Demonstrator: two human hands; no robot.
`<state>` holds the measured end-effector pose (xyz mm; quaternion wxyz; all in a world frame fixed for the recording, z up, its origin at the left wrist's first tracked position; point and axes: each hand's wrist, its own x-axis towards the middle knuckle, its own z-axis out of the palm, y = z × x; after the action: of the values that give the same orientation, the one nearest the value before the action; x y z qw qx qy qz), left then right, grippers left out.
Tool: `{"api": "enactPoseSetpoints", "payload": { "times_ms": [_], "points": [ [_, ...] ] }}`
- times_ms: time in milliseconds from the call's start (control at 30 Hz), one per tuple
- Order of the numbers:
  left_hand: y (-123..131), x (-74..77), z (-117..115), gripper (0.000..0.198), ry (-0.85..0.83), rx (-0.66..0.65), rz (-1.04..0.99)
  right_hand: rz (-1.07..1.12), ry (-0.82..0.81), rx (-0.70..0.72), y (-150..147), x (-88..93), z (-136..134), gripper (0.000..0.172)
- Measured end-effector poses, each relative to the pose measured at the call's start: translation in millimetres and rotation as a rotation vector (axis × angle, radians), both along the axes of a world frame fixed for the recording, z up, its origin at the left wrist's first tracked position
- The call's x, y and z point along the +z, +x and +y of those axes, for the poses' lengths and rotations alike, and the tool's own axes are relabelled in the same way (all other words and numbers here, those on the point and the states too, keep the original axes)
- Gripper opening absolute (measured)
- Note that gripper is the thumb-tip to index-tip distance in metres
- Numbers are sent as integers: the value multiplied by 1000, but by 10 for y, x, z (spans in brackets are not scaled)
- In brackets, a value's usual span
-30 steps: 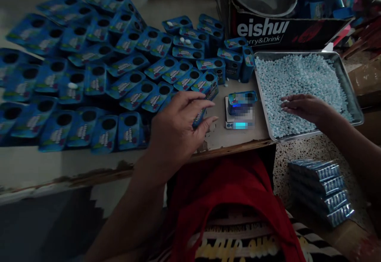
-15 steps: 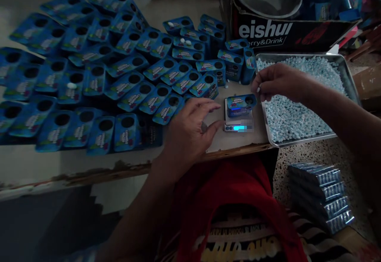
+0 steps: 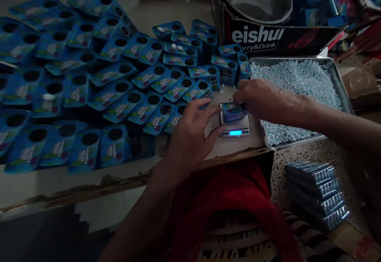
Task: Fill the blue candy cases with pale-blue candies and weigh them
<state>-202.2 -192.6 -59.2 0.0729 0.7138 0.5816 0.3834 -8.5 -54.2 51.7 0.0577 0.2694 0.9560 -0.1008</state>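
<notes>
A small blue candy box (image 3: 233, 113) stands on a small digital scale (image 3: 238, 126) with a lit blue display. My right hand (image 3: 258, 99) is over the right end of this box, by its round hole. Its fingers are pressed together and pointing down, and whatever is between them is hidden. My left hand (image 3: 195, 135) is open at the left of the scale, thumb and fingers apart, fingertips close to the box and the scale's edge. Right of the scale, a metal tray (image 3: 269, 146) holds a heap of small pale blue and white candies (image 3: 293, 91).
Many blue boxes (image 3: 120, 105) with round holes crowd the table's left side; loose candies (image 3: 177, 47) lie on some tops. Behind stands a black carton (image 3: 256, 37) bearing a steel bowl (image 3: 257, 0). Wrapped silvery-blue packs (image 3: 318, 192) are stacked below the table edge (image 3: 235, 157).
My right hand, pinching a white candy beside the tray, has moved left to the box on the scale. That candy is now out of sight. The view has shifted slightly.
</notes>
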Motion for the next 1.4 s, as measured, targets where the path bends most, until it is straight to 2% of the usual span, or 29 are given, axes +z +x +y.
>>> {"api": "enactPoseSetpoints", "payload": {
  "times_ms": [100, 233, 300, 400, 433, 533, 600, 700, 800, 867, 900, 1000, 1067, 1133, 1200, 1233, 1300, 1400],
  "points": [
    [-10, -8, -5, 45, -5, 14, -53, -176, 41, 6, -73, 91, -24, 34],
    [-65, 1, 2, 42, 17, 27, -124, -67, -16, -92, -17, 211, 23, 23],
    [-106, 36, 16, 40, 23, 22, -134, -60, 36, -196, 155, 157, 98, 21],
    [-156, 119, 48, 37, 10, -7, -143, -133, 119, -320, 555, -156, 205, 20],
    [-164, 148, 58, 37, 1, -12, -147, -161, 107, -308, 702, -308, 217, 20],
    [-140, 193, 86, 42, -33, 2, -178, -190, 86, -191, 1089, -752, 134, 42],
    [-74, 157, 110, 51, -68, 15, -237, -174, 152, -141, 1261, -948, 14, 45],
    [101, -7, 191, 66, -132, 27, -352, -207, 224, -131, 1382, -1063, -126, 31],
    [315, -186, 338, 58, -210, 43, -414, -219, 153, -204, 1412, -1076, -133, 23],
    [441, -222, 444, 45, -228, 25, -389, -95, 50, -379, 1433, -1076, -81, 18],
    [496, -206, 491, 41, -209, 1, -346, 55, -24, -524, 1451, -1078, -46, 15],
    [638, -72, 612, 36, -86, -83, -151, 654, -271, -958, 1532, -1081, 69, 22],
    [722, 26, 693, 36, -33, -98, -99, 1005, -527, -1084, 1589, -1072, 141, 29],
    [805, 88, 785, 34, -53, -98, -178, 1293, -836, -1073, 1620, -1047, 196, 30],
    [893, 115, 877, 36, -134, -116, -334, 1569, -1066, -976, 1603, -1002, 227, 31],
    [939, 119, 918, 37, -181, -130, -409, 1649, -1091, -914, 1573, -969, 236, 31],
    [1037, 122, 981, 40, -246, -158, -499, 1717, -1042, -809, 1481, -878, 248, 33],
    [1181, 124, 1040, 40, -253, -179, -516, 1699, -927, -793, 1295, -705, 254, 39]
  ]
}}
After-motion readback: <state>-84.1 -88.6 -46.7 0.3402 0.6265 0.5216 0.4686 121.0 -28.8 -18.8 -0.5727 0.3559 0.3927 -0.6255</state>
